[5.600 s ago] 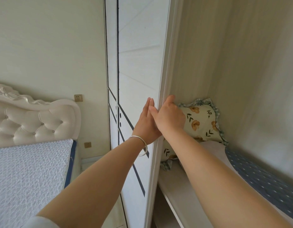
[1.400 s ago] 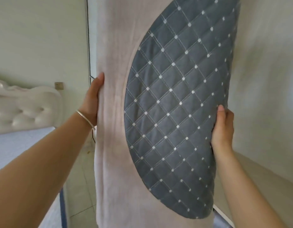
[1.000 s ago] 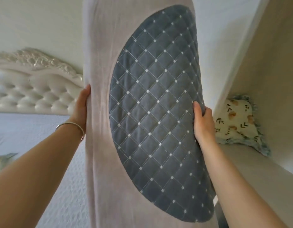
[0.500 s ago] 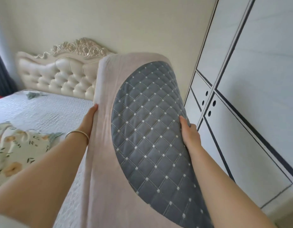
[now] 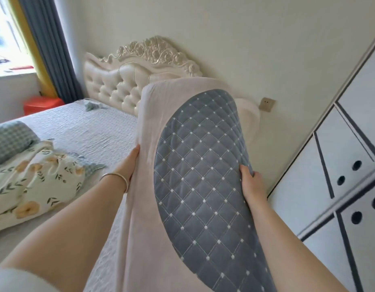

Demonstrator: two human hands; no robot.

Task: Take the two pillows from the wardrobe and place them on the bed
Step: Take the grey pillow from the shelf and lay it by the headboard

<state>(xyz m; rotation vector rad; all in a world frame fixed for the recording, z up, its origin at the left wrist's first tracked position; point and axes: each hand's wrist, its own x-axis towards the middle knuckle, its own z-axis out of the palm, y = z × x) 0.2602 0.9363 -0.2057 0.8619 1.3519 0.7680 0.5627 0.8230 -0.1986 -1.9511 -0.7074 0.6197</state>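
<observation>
the pillow [image 5: 195,186], pale pink with a grey quilted oval panel, is held up on end in the air between both hands, over the near edge of the bed [image 5: 87,127]. the left hand [image 5: 130,165] grips its left side, fingers hidden behind; the right hand [image 5: 252,184] grips its right edge, thumb on the front. a floral pillow [image 5: 35,182] lies on the bed at left. the wardrobe [image 5: 340,165] doors stand at right.

no readable text, no labels, no brand marks, no numbers anywhere in view
</observation>
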